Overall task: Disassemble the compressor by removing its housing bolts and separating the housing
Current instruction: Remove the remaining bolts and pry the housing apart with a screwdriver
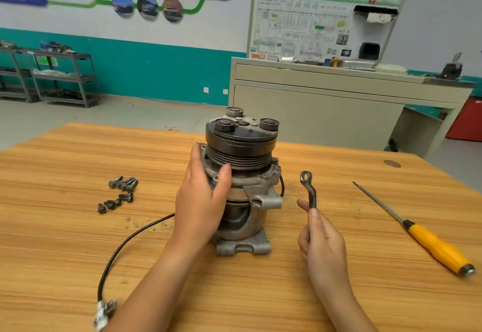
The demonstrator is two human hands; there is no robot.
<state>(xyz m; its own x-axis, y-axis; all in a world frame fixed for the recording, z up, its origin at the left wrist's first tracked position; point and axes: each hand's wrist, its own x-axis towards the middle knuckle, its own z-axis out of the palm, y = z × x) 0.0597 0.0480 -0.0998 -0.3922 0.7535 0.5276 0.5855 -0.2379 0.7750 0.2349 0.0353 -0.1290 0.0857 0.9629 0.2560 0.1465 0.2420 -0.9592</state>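
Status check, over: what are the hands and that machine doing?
Left hand grips compressor, upright on table. Right hand holds ring wrench, clear of it. Loose bolts lie left. Nothing blocking.

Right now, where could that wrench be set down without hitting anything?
Bare wood lies between the compressor and the screwdriver, around the right hand holding the wrench, and at the far left of the table, beyond the bolts. Left of the compressor is crowded: bolts, the cable and the left hand.

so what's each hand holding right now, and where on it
The right hand pinches the wrench by its lower end, with the ring end pointing up. The left hand grips the compressor round its upper body, thumb in front.
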